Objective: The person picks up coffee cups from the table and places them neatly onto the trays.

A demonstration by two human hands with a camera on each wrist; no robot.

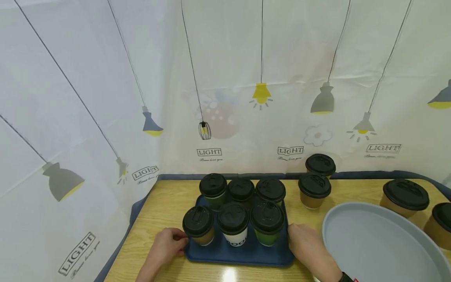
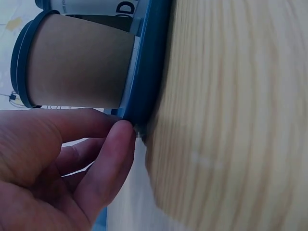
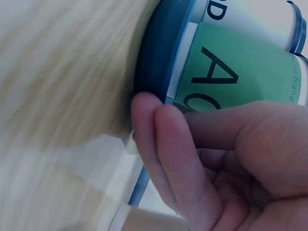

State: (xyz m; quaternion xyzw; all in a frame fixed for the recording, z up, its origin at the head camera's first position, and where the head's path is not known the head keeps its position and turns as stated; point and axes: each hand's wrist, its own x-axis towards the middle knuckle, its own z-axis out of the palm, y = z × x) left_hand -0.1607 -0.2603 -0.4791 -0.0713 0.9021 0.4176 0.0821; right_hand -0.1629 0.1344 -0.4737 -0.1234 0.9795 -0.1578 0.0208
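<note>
A dark blue tray [image 1: 243,256] lies on the wooden table, bearing several paper cups with black lids in two rows. In its front row stand a brown cup [image 1: 203,238], a white cup [image 1: 235,237] and a green cup [image 1: 266,237]. My left hand [image 1: 167,246] pinches the tray's left rim between thumb and fingers, close beside the brown cup [image 2: 79,62] in the left wrist view. On the opposite side, my right hand [image 1: 308,244] grips the right rim, near the green cup [image 3: 236,67]; the right wrist view shows its fingertips against the tray edge [image 3: 159,53].
A large round grey tray [image 1: 380,243] sits at the right. Behind it stand two lidded cups [image 1: 311,201], and two more brown cups [image 1: 394,207] are at its far right. A printed cloth [image 1: 232,78] hangs along the table's back and left.
</note>
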